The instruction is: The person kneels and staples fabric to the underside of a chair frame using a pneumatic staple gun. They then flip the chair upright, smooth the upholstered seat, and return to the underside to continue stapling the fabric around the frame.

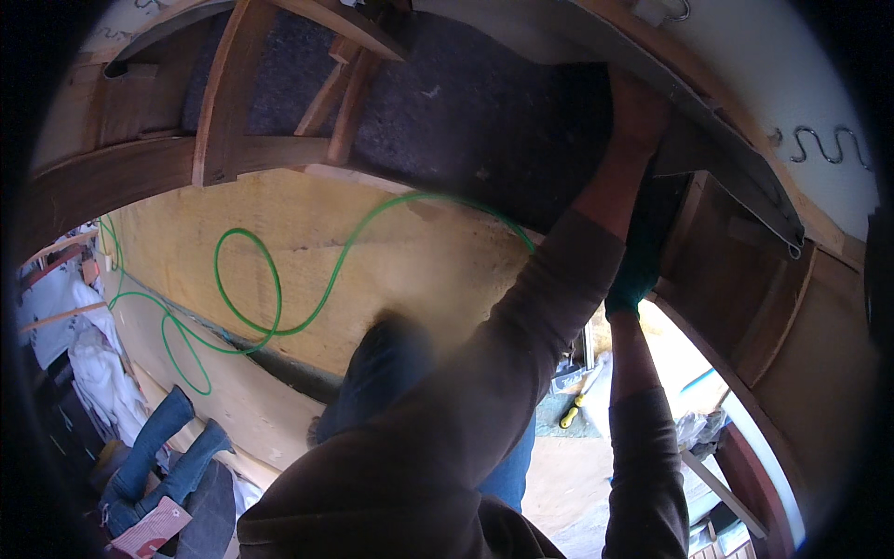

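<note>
An upturned wooden furniture frame [219, 102] with dark lining cloth [484, 112] inside fills the upper part of the head view. My left arm, in a brown sleeve, reaches up across it. My left hand [641, 104] is in shadow against the grey fabric edge [726, 126], its fingers hidden. Below and to the right, my right hand [636, 272], in a green glove, is raised beside a wooden side panel [722, 270]. Its fingers are lost in the dark gap there, so whether it holds anything does not show.
A thin green hose [340, 265] loops over the tan board and passes behind my left sleeve. A yellow-handled screwdriver [572, 412] lies below my arms. Blue jeans [154, 456] and white plastic sheeting [98, 368] lie at the lower left. Zigzag springs [829, 146] show at the upper right.
</note>
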